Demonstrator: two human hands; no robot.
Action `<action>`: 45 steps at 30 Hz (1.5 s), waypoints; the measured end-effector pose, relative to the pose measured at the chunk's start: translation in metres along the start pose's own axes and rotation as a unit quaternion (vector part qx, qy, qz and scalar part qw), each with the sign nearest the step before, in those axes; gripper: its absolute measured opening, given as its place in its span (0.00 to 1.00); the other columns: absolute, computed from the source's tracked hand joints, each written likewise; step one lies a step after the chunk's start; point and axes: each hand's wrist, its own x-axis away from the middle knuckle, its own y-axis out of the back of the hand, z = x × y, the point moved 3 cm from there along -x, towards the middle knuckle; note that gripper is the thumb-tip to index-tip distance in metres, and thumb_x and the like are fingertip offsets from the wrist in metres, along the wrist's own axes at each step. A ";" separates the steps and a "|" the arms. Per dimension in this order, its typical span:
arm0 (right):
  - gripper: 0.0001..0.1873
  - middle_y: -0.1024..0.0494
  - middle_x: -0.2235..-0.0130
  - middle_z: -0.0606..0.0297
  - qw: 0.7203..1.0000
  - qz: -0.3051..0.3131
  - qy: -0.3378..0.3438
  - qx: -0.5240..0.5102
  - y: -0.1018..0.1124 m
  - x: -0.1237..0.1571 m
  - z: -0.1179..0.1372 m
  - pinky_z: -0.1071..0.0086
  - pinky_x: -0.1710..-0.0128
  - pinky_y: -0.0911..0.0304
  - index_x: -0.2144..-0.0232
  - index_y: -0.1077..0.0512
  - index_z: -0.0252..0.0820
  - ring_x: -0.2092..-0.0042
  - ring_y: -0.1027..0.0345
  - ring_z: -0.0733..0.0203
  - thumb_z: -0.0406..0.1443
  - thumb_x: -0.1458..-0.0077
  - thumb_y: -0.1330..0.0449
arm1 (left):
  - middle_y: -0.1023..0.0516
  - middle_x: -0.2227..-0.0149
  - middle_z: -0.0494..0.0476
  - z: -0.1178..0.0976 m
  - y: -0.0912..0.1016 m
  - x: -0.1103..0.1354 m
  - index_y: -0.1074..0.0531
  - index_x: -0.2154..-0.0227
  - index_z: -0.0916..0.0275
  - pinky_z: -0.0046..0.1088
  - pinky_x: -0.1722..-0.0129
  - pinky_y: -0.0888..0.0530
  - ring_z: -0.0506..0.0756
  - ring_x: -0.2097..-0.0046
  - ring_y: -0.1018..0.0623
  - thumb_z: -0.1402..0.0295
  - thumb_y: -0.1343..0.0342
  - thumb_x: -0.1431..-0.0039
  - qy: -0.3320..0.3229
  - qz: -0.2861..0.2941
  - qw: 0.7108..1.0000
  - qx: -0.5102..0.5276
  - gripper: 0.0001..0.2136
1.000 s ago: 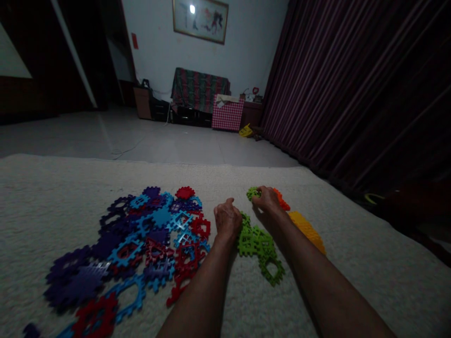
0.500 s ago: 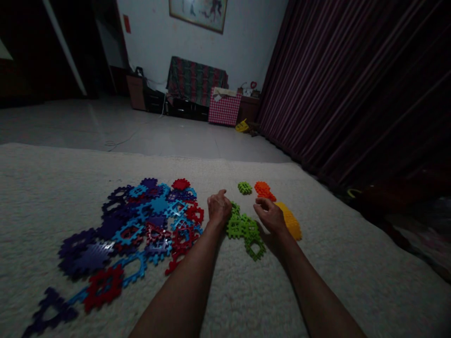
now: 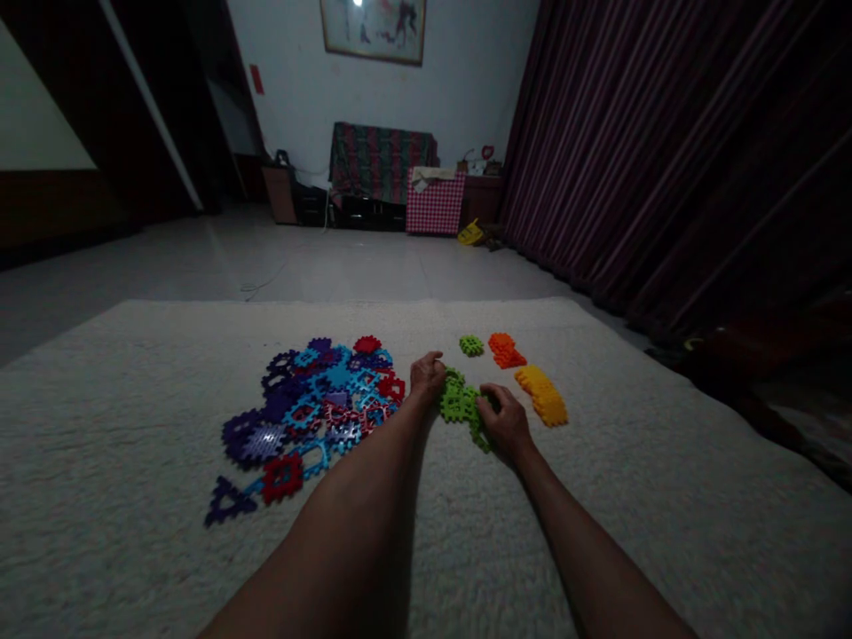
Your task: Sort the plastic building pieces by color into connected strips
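On a pale shaggy rug (image 3: pixel 133 426) lies a heap of green interlocking plastic pieces (image 3: pixel 458 406) between my hands. My left hand (image 3: pixel 427 374) rests curled at the heap's left edge, fingers closed against the green pieces. My right hand (image 3: pixel 504 419) lies on the heap's right side, fingers curled over a green piece. One small green piece (image 3: pixel 471 345) sits alone farther off. An orange stack (image 3: pixel 505 350) and a yellow stack (image 3: pixel 542 394) lie to the right of my right hand.
A spread of purple, blue and red pieces (image 3: pixel 312 399) covers the rug to the left, with a purple triangle (image 3: pixel 226 502) nearest me. Dark striped curtains (image 3: pixel 666 151) run along the right. Bare floor, a covered bench (image 3: pixel 381 169) and a checked box (image 3: pixel 435 204) stand beyond.
My right hand let go of the small green piece near the orange stack, then drew back onto the green heap. My left hand stayed at the heap's left edge. The view pulled back.
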 end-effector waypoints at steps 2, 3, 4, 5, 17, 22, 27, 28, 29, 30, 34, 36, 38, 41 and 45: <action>0.18 0.23 0.59 0.52 1.000 -0.004 0.012 0.008 -0.001 -0.001 -0.001 0.57 0.51 0.35 0.61 0.27 0.39 0.55 0.29 0.52 0.44 0.49 0.46 | 0.18 0.56 0.59 0.002 0.002 0.000 0.25 0.50 0.64 0.30 0.49 0.28 0.54 0.53 0.21 0.73 0.51 0.42 0.003 -0.004 0.999 0.034 0.18; 0.18 0.23 0.59 0.52 1.000 -0.005 0.017 0.011 -0.002 -0.002 -0.001 0.57 0.51 0.35 0.61 0.27 0.39 0.55 0.29 0.52 0.44 0.49 0.45 | 0.18 0.55 0.59 0.003 0.003 0.000 0.25 0.49 0.64 0.30 0.49 0.28 0.54 0.53 0.21 0.73 0.50 0.42 0.004 -0.005 0.999 0.047 0.18; 0.17 0.23 0.59 0.53 1.000 -0.006 0.019 0.014 -0.002 -0.002 -0.001 0.57 0.51 0.35 0.62 0.27 0.40 0.56 0.30 0.52 0.44 0.49 0.45 | 0.19 0.54 0.59 0.004 0.004 0.000 0.25 0.49 0.63 0.30 0.48 0.28 0.54 0.52 0.21 0.72 0.50 0.42 0.002 -0.006 0.999 0.054 0.19; 0.16 0.23 0.60 0.53 1.000 -0.007 0.020 0.016 -0.003 -0.002 -0.001 0.57 0.51 0.35 0.62 0.27 0.40 0.56 0.30 0.52 0.43 0.49 0.45 | 0.19 0.53 0.59 0.004 0.004 0.000 0.25 0.49 0.63 0.31 0.47 0.28 0.55 0.51 0.21 0.72 0.49 0.42 0.000 -0.004 0.999 0.054 0.19; 0.11 0.23 0.61 0.56 0.999 -0.013 0.020 0.036 -0.003 0.001 0.007 0.62 0.50 0.36 0.64 0.27 0.41 0.56 0.30 0.55 0.37 0.48 0.45 | 0.21 0.48 0.57 -0.002 0.007 0.008 0.27 0.46 0.63 0.28 0.45 0.30 0.54 0.47 0.23 0.72 0.50 0.40 -0.041 0.089 0.995 -0.003 0.19; 0.10 0.23 0.62 0.57 0.999 -0.015 0.035 0.023 -0.003 0.003 0.009 0.62 0.51 0.36 0.64 0.27 0.40 0.57 0.30 0.55 0.36 0.48 0.44 | 0.23 0.47 0.57 -0.001 0.007 0.008 0.27 0.47 0.63 0.28 0.43 0.31 0.54 0.44 0.25 0.71 0.50 0.40 -0.049 0.089 0.995 -0.015 0.19; 0.09 0.23 0.61 0.58 0.999 -0.011 0.039 0.014 -0.003 0.005 0.007 0.63 0.50 0.37 0.64 0.27 0.41 0.55 0.30 0.56 0.36 0.48 0.44 | 0.22 0.48 0.57 0.001 0.005 0.007 0.27 0.48 0.63 0.30 0.43 0.30 0.53 0.46 0.24 0.73 0.52 0.40 -0.055 0.092 0.994 -0.002 0.19; 0.09 0.24 0.60 0.58 0.999 -0.010 0.040 0.012 -0.003 0.006 0.007 0.63 0.50 0.37 0.63 0.27 0.41 0.55 0.31 0.56 0.35 0.48 0.44 | 0.21 0.48 0.57 0.002 0.005 0.007 0.27 0.48 0.63 0.29 0.43 0.30 0.53 0.47 0.24 0.73 0.52 0.40 -0.056 0.092 0.994 -0.002 0.19; 0.09 0.24 0.60 0.58 0.999 -0.010 0.042 0.010 -0.003 0.006 0.006 0.63 0.50 0.37 0.63 0.27 0.41 0.55 0.31 0.56 0.35 0.48 0.44 | 0.21 0.49 0.57 0.002 0.005 0.007 0.27 0.48 0.64 0.28 0.44 0.30 0.53 0.47 0.23 0.73 0.53 0.39 -0.057 0.090 0.994 -0.002 0.19; 0.09 0.24 0.60 0.58 0.999 -0.011 0.045 0.008 -0.003 0.006 0.006 0.63 0.50 0.37 0.63 0.27 0.41 0.55 0.31 0.56 0.34 0.48 0.44 | 0.21 0.49 0.57 0.002 0.005 0.007 0.27 0.48 0.64 0.28 0.44 0.30 0.52 0.47 0.23 0.73 0.54 0.39 -0.058 0.088 0.994 -0.002 0.19; 0.09 0.24 0.60 0.58 0.999 -0.014 0.048 0.004 -0.002 0.007 0.007 0.63 0.51 0.36 0.63 0.28 0.41 0.55 0.30 0.56 0.33 0.48 0.45 | 0.20 0.51 0.58 0.006 0.003 0.005 0.27 0.47 0.65 0.26 0.46 0.29 0.52 0.49 0.22 0.73 0.55 0.38 -0.062 0.083 0.995 -0.003 0.19; 0.10 0.24 0.60 0.58 0.999 -0.016 0.041 0.004 -0.001 0.007 0.007 0.63 0.50 0.36 0.63 0.28 0.41 0.55 0.30 0.56 0.33 0.48 0.45 | 0.20 0.51 0.58 0.009 0.002 0.003 0.27 0.48 0.65 0.26 0.46 0.29 0.52 0.49 0.22 0.73 0.55 0.38 -0.063 0.080 0.995 -0.006 0.19; 0.10 0.24 0.59 0.58 0.999 -0.020 0.036 0.003 -0.001 0.007 0.007 0.63 0.50 0.36 0.63 0.28 0.41 0.55 0.30 0.56 0.32 0.48 0.45 | 0.20 0.51 0.57 0.013 0.000 0.000 0.27 0.48 0.65 0.26 0.46 0.29 0.52 0.49 0.22 0.73 0.55 0.38 -0.061 0.076 0.995 0.000 0.19; 0.10 0.24 0.60 0.58 0.999 -0.027 0.035 -0.002 -0.002 0.007 0.007 0.64 0.51 0.36 0.63 0.27 0.41 0.55 0.30 0.57 0.32 0.48 0.44 | 0.20 0.51 0.59 0.015 -0.005 -0.002 0.28 0.47 0.67 0.26 0.47 0.28 0.52 0.50 0.22 0.73 0.56 0.38 -0.037 0.068 0.996 0.035 0.20; 0.10 0.24 0.60 0.58 0.999 -0.036 0.040 -0.005 -0.003 0.006 0.003 0.64 0.52 0.36 0.62 0.27 0.40 0.56 0.30 0.57 0.31 0.47 0.45 | 0.20 0.52 0.61 0.013 -0.016 0.006 0.26 0.49 0.67 0.28 0.48 0.27 0.54 0.51 0.22 0.73 0.54 0.40 -0.007 0.035 0.994 0.099 0.19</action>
